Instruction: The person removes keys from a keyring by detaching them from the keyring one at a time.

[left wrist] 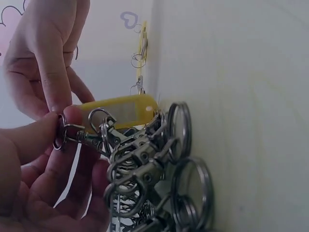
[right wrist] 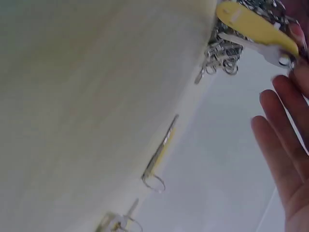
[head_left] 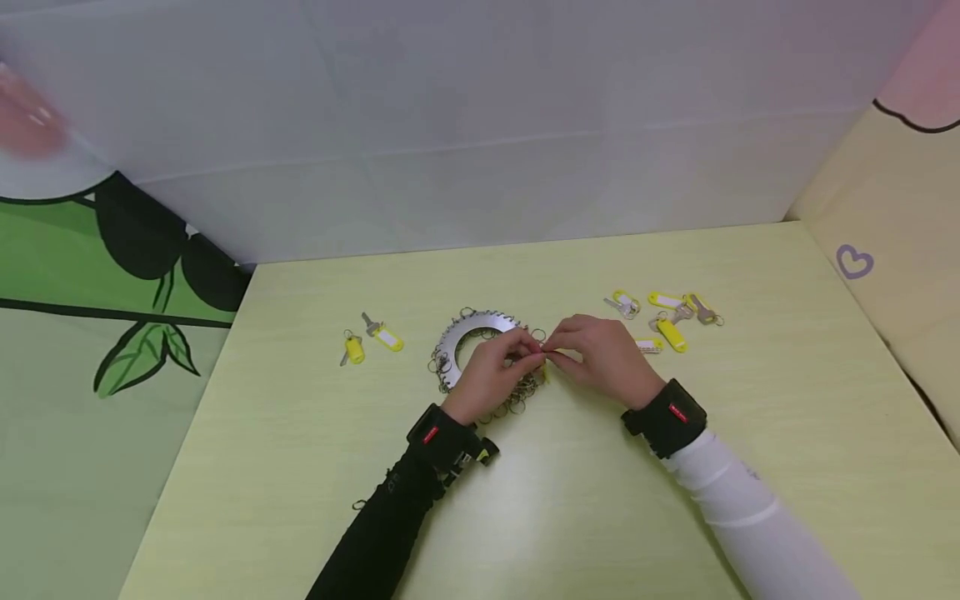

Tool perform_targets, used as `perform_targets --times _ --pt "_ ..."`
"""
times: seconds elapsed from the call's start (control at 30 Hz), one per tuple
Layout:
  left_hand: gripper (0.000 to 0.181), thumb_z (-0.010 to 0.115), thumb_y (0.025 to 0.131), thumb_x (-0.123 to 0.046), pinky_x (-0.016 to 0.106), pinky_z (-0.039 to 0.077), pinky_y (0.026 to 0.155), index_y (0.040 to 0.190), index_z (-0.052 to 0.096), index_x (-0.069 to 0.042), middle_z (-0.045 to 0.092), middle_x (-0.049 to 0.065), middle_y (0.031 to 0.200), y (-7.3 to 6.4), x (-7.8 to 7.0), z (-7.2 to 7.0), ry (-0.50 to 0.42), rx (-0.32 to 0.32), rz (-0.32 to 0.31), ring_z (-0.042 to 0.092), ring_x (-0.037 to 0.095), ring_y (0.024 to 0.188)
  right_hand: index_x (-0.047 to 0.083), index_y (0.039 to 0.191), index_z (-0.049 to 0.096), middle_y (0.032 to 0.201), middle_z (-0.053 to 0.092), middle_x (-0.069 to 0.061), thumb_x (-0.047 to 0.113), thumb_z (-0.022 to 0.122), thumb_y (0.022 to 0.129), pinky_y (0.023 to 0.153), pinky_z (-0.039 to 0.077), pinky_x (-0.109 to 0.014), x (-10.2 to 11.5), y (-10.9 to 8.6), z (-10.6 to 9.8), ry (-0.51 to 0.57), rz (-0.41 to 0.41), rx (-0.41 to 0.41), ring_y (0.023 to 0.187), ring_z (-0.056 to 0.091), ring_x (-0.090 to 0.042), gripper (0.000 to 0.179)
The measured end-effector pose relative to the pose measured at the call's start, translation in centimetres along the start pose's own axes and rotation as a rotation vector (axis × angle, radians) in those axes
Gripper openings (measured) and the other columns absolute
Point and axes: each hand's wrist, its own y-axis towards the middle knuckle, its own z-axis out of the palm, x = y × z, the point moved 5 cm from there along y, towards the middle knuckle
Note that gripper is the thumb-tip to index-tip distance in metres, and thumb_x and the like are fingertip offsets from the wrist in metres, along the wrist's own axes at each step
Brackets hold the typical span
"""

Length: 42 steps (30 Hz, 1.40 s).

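A flat silver ring (head_left: 452, 343) hung round with clasps and split rings lies mid-table, partly hidden by my left hand (head_left: 495, 375). Thumb and finger of that hand pinch a small split ring (left wrist: 60, 135) joined to a swivel clasp (left wrist: 89, 139). From the right, my right hand (head_left: 603, 358) meets it, fingertips touching or nearly so. It pinches the ring end of a key (right wrist: 268, 52) with a yellow key tag (right wrist: 253, 25); its other fingers (right wrist: 277, 135) stretch out loosely. The exact grip at the fingertips is partly hidden.
Several keys with yellow tags (head_left: 671, 335) lie on the table (head_left: 300, 483) at the right. Two more tagged keys, one with a yellow tag (head_left: 388, 338), lie left of the silver ring. A pale cloth wall (head_left: 480, 192) stands behind the table.
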Motion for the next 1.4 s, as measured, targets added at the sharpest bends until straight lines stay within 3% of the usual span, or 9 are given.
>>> perform_targets --times 0.17,0.3,0.4,0.57,0.8,0.93,1.2,1.4 --pt "0.017 0.071 0.100 -0.014 0.028 0.056 0.084 0.113 0.062 -0.012 0.071 0.002 0.099 0.0 -0.2 0.0 0.034 0.006 0.041 0.070 0.015 0.096 0.006 0.097 0.079 0.089 0.078 -0.004 0.001 0.080 0.087 0.071 0.060 -0.032 0.2 -0.1 0.2 0.095 0.015 -0.057 0.079 0.074 -0.015 0.011" --pt "0.016 0.068 0.102 -0.014 0.025 0.053 0.077 0.115 0.059 -0.012 0.068 0.000 0.095 0.1 -0.5 0.0 0.104 -0.024 0.099 0.064 0.012 0.087 0.005 0.093 0.079 0.086 0.078 -0.004 -0.005 0.079 0.083 0.070 0.062 -0.033 0.2 -0.1 0.0 0.151 0.009 -0.128 0.076 0.075 -0.015 0.014" --pt "0.015 0.066 0.103 -0.015 0.024 0.049 0.070 0.114 0.057 -0.012 0.066 0.000 0.092 0.1 -0.7 0.0 0.124 -0.050 0.130 0.059 0.012 0.080 0.006 0.091 0.078 0.084 0.077 -0.002 -0.007 0.078 0.081 0.069 0.061 -0.033 0.2 -0.1 0.1 0.166 -0.004 -0.174 0.074 0.074 -0.014 0.016" --pt "0.019 0.070 0.101 -0.011 0.024 0.050 0.070 0.112 0.055 -0.012 0.064 0.000 0.092 0.1 -1.0 -0.1 0.155 -0.074 0.179 0.059 0.010 0.079 0.008 0.089 0.075 0.084 0.075 -0.002 -0.005 0.073 0.083 0.069 0.061 -0.032 0.2 0.0 0.0 0.185 -0.017 -0.228 0.075 0.074 -0.013 0.015" --pt "0.012 0.063 0.105 -0.010 0.029 0.053 0.077 0.116 0.059 -0.007 0.061 0.007 0.106 0.0 -1.9 -0.1 0.311 -0.122 0.275 0.060 0.016 0.088 0.008 0.088 0.077 0.083 0.077 -0.003 -0.005 0.072 0.084 0.067 0.060 -0.036 0.1 -0.1 -0.4 0.160 0.006 -0.306 0.076 0.075 -0.015 0.015" --pt "0.012 0.060 0.106 -0.010 0.030 0.055 0.078 0.117 0.062 -0.006 0.064 0.008 0.109 -0.2 -2.2 -0.1 0.370 -0.151 0.295 0.063 0.018 0.090 0.007 0.088 0.077 0.084 0.077 -0.005 -0.005 0.072 0.084 0.067 0.062 -0.038 0.0 -0.1 -0.5 0.167 0.025 -0.326 0.076 0.075 -0.016 0.014" --pt "0.010 0.063 0.104 -0.011 0.026 0.054 0.073 0.112 0.069 -0.007 0.073 0.006 0.099 -0.4 -2.5 -0.4 0.245 -0.252 0.325 0.065 0.013 0.082 0.007 0.090 0.075 0.085 0.078 -0.004 -0.006 0.075 0.083 0.069 0.063 -0.034 0.0 -0.2 -0.3 0.234 0.085 -0.337 0.076 0.077 -0.016 0.014" --pt "0.007 0.071 0.098 -0.006 0.032 0.056 0.071 0.105 0.071 -0.005 0.075 0.007 0.093 -0.8 -2.8 -0.6 0.256 -0.339 0.384 0.070 0.016 0.081 0.006 0.094 0.077 0.089 0.079 -0.005 -0.006 0.077 0.085 0.072 0.064 -0.035 0.2 -0.2 -0.2 0.286 0.104 -0.310 0.080 0.077 -0.017 0.015"
